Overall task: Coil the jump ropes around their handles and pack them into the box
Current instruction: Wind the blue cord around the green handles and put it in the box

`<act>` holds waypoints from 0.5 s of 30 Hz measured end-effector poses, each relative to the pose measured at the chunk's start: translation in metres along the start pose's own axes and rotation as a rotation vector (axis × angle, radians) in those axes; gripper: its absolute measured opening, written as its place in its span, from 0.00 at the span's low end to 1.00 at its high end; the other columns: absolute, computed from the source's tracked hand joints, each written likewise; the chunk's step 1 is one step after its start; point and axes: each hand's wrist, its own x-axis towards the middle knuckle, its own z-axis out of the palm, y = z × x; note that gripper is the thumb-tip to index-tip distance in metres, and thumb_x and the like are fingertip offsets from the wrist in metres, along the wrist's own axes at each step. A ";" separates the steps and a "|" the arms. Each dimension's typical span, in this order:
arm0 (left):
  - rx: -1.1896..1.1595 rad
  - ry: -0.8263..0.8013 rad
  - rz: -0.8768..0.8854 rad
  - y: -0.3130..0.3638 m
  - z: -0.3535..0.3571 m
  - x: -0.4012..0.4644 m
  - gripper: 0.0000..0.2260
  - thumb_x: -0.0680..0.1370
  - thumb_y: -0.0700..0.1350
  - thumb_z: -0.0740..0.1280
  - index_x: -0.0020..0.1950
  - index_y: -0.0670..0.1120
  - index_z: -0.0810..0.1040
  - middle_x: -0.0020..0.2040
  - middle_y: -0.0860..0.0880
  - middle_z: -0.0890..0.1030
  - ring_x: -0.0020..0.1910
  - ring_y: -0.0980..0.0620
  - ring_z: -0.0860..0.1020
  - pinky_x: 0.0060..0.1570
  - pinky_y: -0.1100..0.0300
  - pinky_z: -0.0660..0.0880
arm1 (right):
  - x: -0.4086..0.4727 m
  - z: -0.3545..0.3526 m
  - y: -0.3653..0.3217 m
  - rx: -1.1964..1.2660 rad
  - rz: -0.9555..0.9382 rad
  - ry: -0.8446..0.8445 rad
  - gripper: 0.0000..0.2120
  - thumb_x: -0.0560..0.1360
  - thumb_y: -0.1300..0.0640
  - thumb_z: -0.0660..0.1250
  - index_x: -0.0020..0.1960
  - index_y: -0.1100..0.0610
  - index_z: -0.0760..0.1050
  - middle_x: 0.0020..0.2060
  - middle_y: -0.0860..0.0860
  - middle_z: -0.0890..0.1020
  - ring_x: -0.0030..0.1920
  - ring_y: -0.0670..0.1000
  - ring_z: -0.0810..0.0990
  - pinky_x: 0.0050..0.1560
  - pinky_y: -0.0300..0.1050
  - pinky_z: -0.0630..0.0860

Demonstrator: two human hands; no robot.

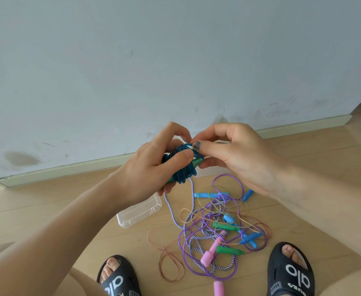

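Note:
My left hand (154, 165) grips a pair of green handles (197, 162) wrapped in a coil of dark blue rope (182, 170). My right hand (235, 154) pinches the rope's end at the top of the coil. Below on the floor lies a tangle of jump ropes (213, 229): purple, striped white-purple, gold and pink cords with blue, green and pink handles. A clear plastic box (140, 211) lies on the floor to the left of the tangle, partly hidden by my left hand.
Two feet in black slides (290, 272) stand on the wooden floor either side of the tangle. A pale wall with a baseboard (64, 169) runs behind.

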 end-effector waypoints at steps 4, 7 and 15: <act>-0.059 0.028 0.009 0.001 0.002 0.000 0.04 0.83 0.44 0.60 0.56 0.50 0.66 0.43 0.46 0.80 0.27 0.45 0.74 0.28 0.49 0.76 | 0.000 -0.001 -0.001 0.017 -0.011 -0.014 0.05 0.77 0.65 0.68 0.46 0.59 0.83 0.44 0.57 0.85 0.46 0.54 0.86 0.50 0.47 0.83; -0.147 0.035 0.005 0.001 0.002 -0.001 0.03 0.84 0.43 0.59 0.56 0.49 0.66 0.44 0.42 0.79 0.27 0.44 0.72 0.28 0.49 0.73 | -0.001 -0.004 -0.004 0.000 -0.031 -0.047 0.05 0.78 0.64 0.68 0.48 0.58 0.83 0.44 0.54 0.86 0.45 0.53 0.87 0.55 0.48 0.82; -0.406 -0.066 0.005 -0.001 -0.005 -0.001 0.02 0.83 0.44 0.59 0.55 0.47 0.67 0.44 0.36 0.79 0.22 0.45 0.68 0.28 0.51 0.66 | 0.003 -0.021 -0.020 -0.043 -0.073 -0.248 0.09 0.77 0.69 0.67 0.53 0.61 0.82 0.47 0.58 0.86 0.48 0.59 0.87 0.53 0.46 0.82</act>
